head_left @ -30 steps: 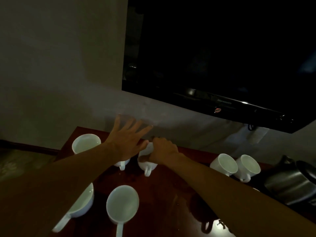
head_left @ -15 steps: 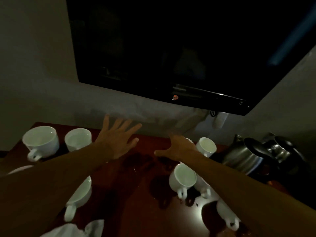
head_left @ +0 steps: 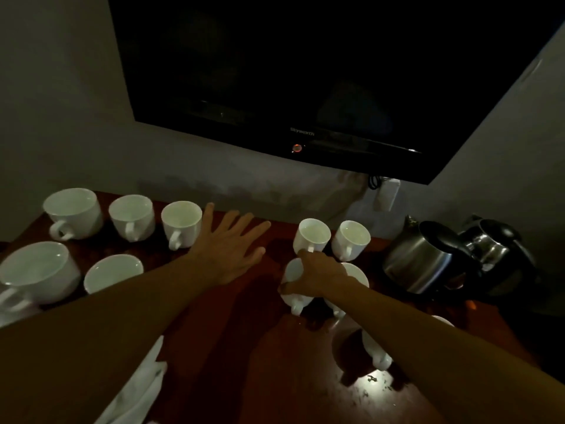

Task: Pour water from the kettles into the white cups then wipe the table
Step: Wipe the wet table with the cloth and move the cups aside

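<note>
— Where is your right hand in all this?
— Your right hand (head_left: 318,276) sits right of centre, fingers curled down over the rim of a white cup (head_left: 292,272), gripping it from above. The cup's handle points toward the bottom of the frame.

— And the left?
— Your left hand (head_left: 229,246) is spread wide with straight fingers over the dark red table (head_left: 232,347) at mid-frame, holding nothing. Whether the palm touches the wood, I cannot tell. It lies between the row of three cups (head_left: 132,215) at upper left and the two cups (head_left: 315,235) just behind your right hand.

— The kettles?
— Both are at the right edge. The steel kettle (head_left: 419,258) is near those cups. The second kettle (head_left: 495,252) is just beside it, darker and hard to make out.

— What is hidden from you?
— Your right hand covers most of the gripped cup and part of the neighbouring cup (head_left: 359,275). Your right forearm crosses another cup (head_left: 377,353) lower down. A white cloth (head_left: 137,390) at lower left lies partly under your left forearm and is cut off by the bottom edge. In this dim light, water levels cannot be read.
</note>
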The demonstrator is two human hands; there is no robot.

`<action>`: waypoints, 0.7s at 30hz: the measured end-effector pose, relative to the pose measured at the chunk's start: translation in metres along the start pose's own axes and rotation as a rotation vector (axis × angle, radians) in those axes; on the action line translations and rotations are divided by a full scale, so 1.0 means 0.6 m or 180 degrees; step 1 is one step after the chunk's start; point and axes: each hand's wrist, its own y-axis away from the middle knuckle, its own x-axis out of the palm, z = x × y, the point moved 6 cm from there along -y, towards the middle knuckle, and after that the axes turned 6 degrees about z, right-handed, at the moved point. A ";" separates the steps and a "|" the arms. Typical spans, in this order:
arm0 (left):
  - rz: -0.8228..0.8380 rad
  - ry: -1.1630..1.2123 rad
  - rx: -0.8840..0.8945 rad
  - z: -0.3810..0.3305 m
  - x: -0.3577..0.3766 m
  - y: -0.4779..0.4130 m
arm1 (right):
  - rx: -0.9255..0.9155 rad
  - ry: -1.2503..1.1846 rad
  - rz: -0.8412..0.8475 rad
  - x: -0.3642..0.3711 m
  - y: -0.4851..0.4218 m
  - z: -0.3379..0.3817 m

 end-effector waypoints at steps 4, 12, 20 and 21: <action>-0.0016 -0.0064 -0.0128 0.021 -0.001 0.038 | -0.0105 0.0078 -0.0075 -0.008 0.013 0.011; -0.0178 -0.0170 -0.0301 0.086 -0.016 0.120 | -0.0331 0.0333 -0.0116 0.026 0.049 0.126; -0.0165 -0.0237 -0.0414 0.165 -0.012 0.222 | -0.0545 0.0442 -0.0027 0.061 0.070 0.300; -0.0187 -0.0265 -0.0435 0.175 -0.011 0.234 | -0.0551 0.0484 -0.0018 0.065 0.074 0.315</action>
